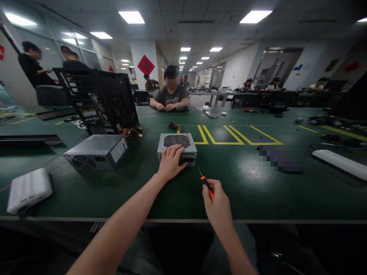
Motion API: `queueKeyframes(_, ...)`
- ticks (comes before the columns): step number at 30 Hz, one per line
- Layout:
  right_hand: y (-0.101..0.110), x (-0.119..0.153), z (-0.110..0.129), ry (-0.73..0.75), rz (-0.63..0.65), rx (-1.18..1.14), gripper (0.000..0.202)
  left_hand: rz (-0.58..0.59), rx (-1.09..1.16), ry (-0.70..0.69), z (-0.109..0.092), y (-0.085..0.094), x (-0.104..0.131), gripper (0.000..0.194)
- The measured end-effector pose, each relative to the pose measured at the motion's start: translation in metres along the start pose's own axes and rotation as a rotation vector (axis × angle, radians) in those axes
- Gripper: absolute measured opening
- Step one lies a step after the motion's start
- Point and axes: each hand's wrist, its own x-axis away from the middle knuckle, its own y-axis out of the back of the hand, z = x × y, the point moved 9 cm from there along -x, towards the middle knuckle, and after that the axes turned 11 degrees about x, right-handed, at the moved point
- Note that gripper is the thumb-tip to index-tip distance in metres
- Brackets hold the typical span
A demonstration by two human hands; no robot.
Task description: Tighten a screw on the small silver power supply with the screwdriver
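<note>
A grey power supply (177, 138) with a honeycomb vent on top stands on the table in front of me. My left hand (171, 162) grips its near edge, with the fingers over the top and the thumb across the front face. An orange and black screwdriver (203, 180) is held in my right hand (217, 198). Its thin shaft points up and left to the lower right corner of the power supply. Whether the tip touches the case or a screw is too small to tell. Coloured cables (175, 126) lie behind the power supply.
A second power supply (97, 152) sits to the left, before a black open computer case (100, 101). A white box-shaped device (30, 190) lies at the near left. Yellow tape lines (229, 143) mark the green table (243, 198). Across it sits a person (172, 95).
</note>
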Motion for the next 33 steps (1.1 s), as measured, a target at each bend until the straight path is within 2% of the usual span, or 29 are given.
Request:
queueKeyframes(9, 0.003, 0.002, 0.001, 0.054, -0.061, -0.096, 0.024, -0.008, 0.002, -0.012, -0.002, 0.002, -0.001, 0.051)
queueKeyframes(16, 0.012, 0.004, 0.004, 0.091, -0.156, -0.024, 0.020, -0.024, 0.009, -0.007, -0.001, 0.004, 0.000, 0.049)
queueKeyframes(21, 0.011, 0.003, 0.009, 0.110, -0.143, 0.021, 0.020, 0.007, 0.007, 0.012, 0.001, 0.001, 0.001, 0.051)
queueKeyframes(27, 0.000, 0.000, 0.008, 0.055, -0.055, 0.037, 0.029, 0.016, -0.001, 0.013, 0.001, 0.000, 0.000, 0.053)
queueKeyframes(33, 0.006, 0.002, 0.011, 0.097, -0.115, 0.044, 0.024, 0.010, -0.006, 0.010, 0.000, 0.001, 0.000, 0.052)
